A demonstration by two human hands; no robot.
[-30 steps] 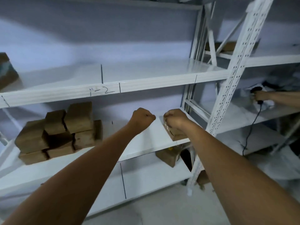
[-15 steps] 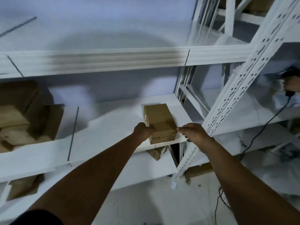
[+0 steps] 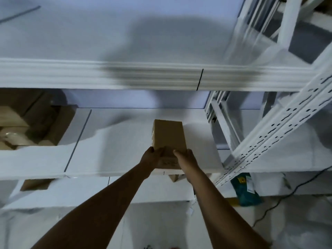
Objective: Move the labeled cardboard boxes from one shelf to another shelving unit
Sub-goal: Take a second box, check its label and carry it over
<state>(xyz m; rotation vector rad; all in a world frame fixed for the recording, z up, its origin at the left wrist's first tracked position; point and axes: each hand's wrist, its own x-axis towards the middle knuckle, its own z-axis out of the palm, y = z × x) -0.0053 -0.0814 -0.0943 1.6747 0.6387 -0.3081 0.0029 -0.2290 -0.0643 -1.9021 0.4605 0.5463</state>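
Cardboard box (image 3: 168,139), frame centre, lengthwise on middle shelf (image 3: 115,159), near end clasped between left hand (image 3: 152,157) and right hand (image 3: 185,159), apparently for drawing off toward another unit.

Storeroom or small warehouse. White metal shelving unit (image 3: 111,159) with perforated slotted uprights (image 3: 280,141), boltless racking type, several tiers. Plain cardboard boxes (image 3: 27,123) piled at left on middle tier (stack blurred), one more cardboard box (image 3: 168,137) on same tier, another box (image 3: 35,184) below. Bare pale wall (image 3: 143,99) behind. Black cable (image 3: 287,193) trailing over floor at right.
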